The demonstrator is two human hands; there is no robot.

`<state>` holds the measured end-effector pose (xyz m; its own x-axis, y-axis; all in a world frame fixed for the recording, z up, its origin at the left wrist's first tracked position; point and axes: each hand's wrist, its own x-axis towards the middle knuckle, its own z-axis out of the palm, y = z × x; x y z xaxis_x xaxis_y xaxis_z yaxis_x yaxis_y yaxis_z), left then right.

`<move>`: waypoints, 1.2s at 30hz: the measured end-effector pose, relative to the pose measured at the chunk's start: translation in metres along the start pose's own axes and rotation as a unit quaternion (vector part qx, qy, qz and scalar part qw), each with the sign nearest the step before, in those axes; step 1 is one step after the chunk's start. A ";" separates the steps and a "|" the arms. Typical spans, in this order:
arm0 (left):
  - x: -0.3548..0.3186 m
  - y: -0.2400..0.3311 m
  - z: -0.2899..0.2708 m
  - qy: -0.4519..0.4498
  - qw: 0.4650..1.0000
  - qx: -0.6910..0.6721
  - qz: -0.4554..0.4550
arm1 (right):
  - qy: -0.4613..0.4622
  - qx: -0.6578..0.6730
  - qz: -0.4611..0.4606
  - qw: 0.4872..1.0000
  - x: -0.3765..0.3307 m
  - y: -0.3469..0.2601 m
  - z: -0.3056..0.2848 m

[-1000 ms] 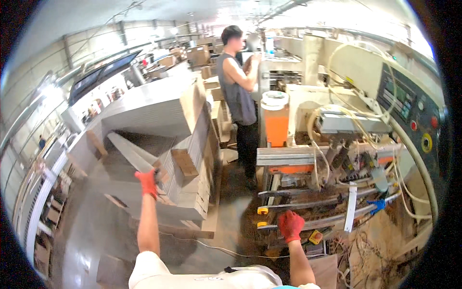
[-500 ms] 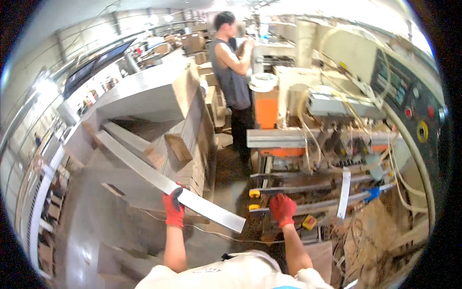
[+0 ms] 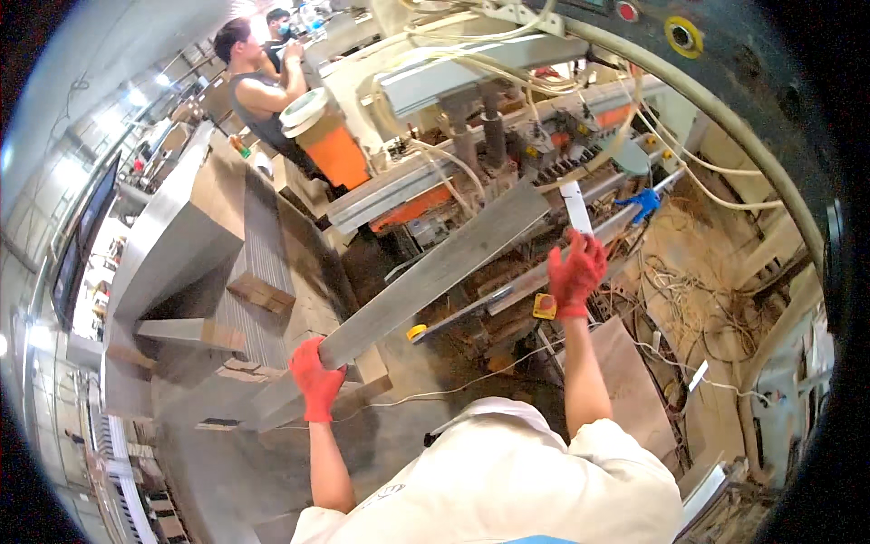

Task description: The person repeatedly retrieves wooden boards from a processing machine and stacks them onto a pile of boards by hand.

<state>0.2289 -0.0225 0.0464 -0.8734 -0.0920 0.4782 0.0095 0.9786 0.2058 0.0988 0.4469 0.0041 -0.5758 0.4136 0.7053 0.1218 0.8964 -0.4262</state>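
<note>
My left hand [image 3: 317, 376], in a red glove, is closed around a long, flat grey board [image 3: 435, 276]. The board slants up to the right, and its far end lies over the machine's rails [image 3: 507, 295]. At the lower end of an upright white strip [image 3: 575, 208] is my right hand [image 3: 576, 276], also red-gloved. Its fingers look bent and apart; whether they touch the strip is unclear. A blue clamp [image 3: 643, 205] sits on the rail to the right of that hand, and a yellow box with a red button [image 3: 545, 306] is just below it.
Stacked boards [image 3: 258, 263] stand at left. The machine, with hoses [image 3: 453, 59] and a dark control panel [image 3: 725, 63], fills the upper right. A white bucket [image 3: 304, 111] sits on an orange part. Two people stand beyond. A loose cable [image 3: 471, 383] crosses below the rails.
My view has turned right toward the machine. The board has swung from the left stack to over the rails in my left hand. My right hand has moved from the rail's near end to the white strip.
</note>
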 end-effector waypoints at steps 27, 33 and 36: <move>0.155 -0.022 0.166 -0.156 0.983 0.057 0.074 | -0.412 0.120 -0.008 0.903 0.020 0.067 0.005; 0.154 -0.009 0.158 -0.160 0.982 0.068 0.069 | -0.484 0.094 0.052 0.868 0.043 0.055 0.015; 0.159 -0.009 0.157 -0.166 0.983 0.033 0.069 | -0.482 0.054 -0.017 0.874 0.050 0.055 0.025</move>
<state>0.0141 -0.0169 -0.0132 -0.9769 0.0976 0.1900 0.1176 0.9883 0.0968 0.0569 0.5128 0.0019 -0.9978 0.0138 -0.0643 0.0443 0.8633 -0.5028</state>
